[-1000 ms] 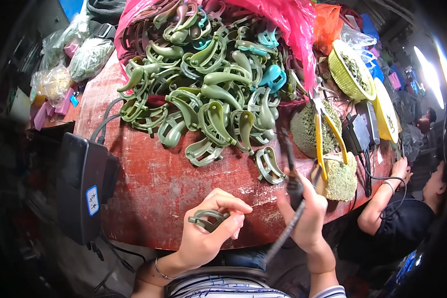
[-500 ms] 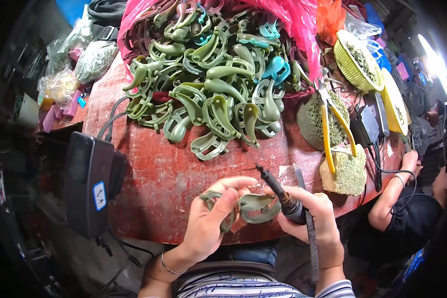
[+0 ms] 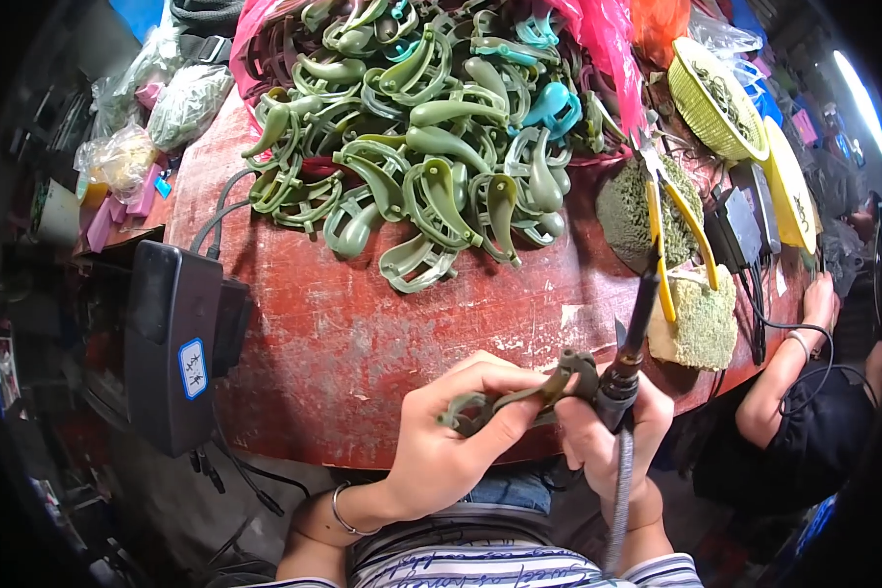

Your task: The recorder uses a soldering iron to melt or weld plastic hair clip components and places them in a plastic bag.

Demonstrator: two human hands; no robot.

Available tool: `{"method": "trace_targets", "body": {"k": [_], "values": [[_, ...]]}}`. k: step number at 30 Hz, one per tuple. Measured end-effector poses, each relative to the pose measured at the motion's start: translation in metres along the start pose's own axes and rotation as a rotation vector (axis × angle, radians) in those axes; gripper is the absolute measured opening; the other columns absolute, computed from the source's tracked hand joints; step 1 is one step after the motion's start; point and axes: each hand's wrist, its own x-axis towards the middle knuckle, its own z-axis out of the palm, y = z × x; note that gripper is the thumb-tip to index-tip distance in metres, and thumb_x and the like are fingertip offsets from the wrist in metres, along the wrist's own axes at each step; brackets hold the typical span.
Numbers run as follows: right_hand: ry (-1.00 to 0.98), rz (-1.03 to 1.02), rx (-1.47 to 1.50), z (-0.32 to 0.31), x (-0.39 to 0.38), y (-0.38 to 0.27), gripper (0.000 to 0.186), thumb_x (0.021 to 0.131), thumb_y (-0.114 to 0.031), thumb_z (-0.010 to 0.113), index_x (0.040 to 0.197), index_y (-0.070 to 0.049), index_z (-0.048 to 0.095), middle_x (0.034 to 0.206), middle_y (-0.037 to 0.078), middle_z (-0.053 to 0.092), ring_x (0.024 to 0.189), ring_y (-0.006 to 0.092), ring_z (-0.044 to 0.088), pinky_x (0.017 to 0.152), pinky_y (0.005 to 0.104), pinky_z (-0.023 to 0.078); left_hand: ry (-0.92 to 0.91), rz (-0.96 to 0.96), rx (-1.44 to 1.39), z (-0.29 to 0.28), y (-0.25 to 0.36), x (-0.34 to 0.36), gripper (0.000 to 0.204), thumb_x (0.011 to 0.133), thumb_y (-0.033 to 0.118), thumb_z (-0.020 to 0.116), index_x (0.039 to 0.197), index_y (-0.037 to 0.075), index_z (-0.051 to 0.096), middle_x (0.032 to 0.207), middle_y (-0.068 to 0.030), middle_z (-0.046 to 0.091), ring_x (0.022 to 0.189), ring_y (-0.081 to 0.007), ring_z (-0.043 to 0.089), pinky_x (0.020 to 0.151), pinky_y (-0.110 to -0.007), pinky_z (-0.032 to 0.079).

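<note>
My left hand (image 3: pixel 451 431) is closed on an olive-green curved plastic clip (image 3: pixel 568 367), pinching it in front of my body. My right hand (image 3: pixel 608 451) grips a black pen-like tool (image 3: pixel 637 338) with a corded tail, its tip pointing up, and its fingers touch the clip. Beyond them lies a large pile of green clip pieces (image 3: pixel 431 147), with some turquoise ones, in a pink plastic bag (image 3: pixel 612 44). Yellow-handled pliers (image 3: pixel 701 240) rest on pale, rough sponge-like blocks (image 3: pixel 691 328).
A black electronic box (image 3: pixel 167 323) with cables stands at the left edge of the red table (image 3: pixel 314 343). Bagged items (image 3: pixel 181 108) lie behind it. Baskets (image 3: pixel 710 98) and black adapters (image 3: pixel 740 230) sit at right, beside a co-worker's arm (image 3: pixel 769 387).
My hands have come together; the clip in my left hand has been turned and moved right. The tool in my right hand has swung upright. The view has shifted slightly.
</note>
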Motion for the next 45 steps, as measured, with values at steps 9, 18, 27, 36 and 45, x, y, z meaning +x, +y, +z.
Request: {"method": "trace_targets", "body": {"k": [9,18,27,36,45], "values": [[-0.193,0.309,0.258,-0.008,0.012,-0.018,0.017,0.079,-0.014,0.061,0.075,0.002,0.058,0.046,-0.001,0.047,0.037,0.0035,0.040,0.034,0.0184,0.028,-0.124,-0.286,-0.087,-0.006,0.019,0.001,0.019,0.080,0.009,0.060,0.093,-0.002,0.051,0.070,-0.0013,0.056,0.054,-0.0033,0.050,0.047,-0.016,0.039],[-0.107,0.459,0.461,-0.026,-0.004,-0.001,0.019,0.075,-0.005,0.052,0.078,0.012,0.058,0.040,0.001,0.041,0.031,0.0038,0.034,0.030,0.0187,0.023,-0.066,-0.423,-0.467,-0.009,0.011,-0.001,0.014,0.083,0.010,0.054,0.086,0.001,0.044,0.066,-0.0093,0.057,0.050,-0.0100,0.053,0.044,-0.020,0.042],[0.149,0.066,0.300,-0.019,-0.023,0.019,0.022,0.083,-0.008,0.045,0.095,0.005,0.058,0.056,0.012,0.053,0.038,0.0096,0.045,0.036,0.0189,0.033,-0.014,-0.481,-0.519,-0.003,0.005,0.000,0.013,0.079,0.011,0.050,0.080,0.002,0.040,0.072,-0.0203,0.056,0.044,-0.0139,0.051,0.035,-0.022,0.040],[-0.213,-0.278,0.538,-0.012,-0.044,0.027,0.034,0.081,-0.026,0.060,0.097,0.001,0.048,0.066,0.018,0.062,0.050,0.0187,0.059,0.047,0.0288,0.049,-0.011,-0.414,-0.501,0.005,0.004,-0.004,0.014,0.081,0.012,0.048,0.082,0.003,0.038,0.073,-0.0224,0.056,0.044,-0.0120,0.049,0.036,-0.020,0.038],[-0.003,-0.402,0.407,-0.005,-0.048,0.035,0.025,0.082,-0.019,0.059,0.095,-0.001,0.048,0.062,0.017,0.061,0.048,0.0196,0.060,0.042,0.0286,0.048,0.005,-0.412,-0.490,0.007,0.003,-0.006,0.014,0.081,0.012,0.049,0.082,0.003,0.038,0.076,-0.0223,0.057,0.044,-0.0111,0.049,0.036,-0.020,0.038]]}}
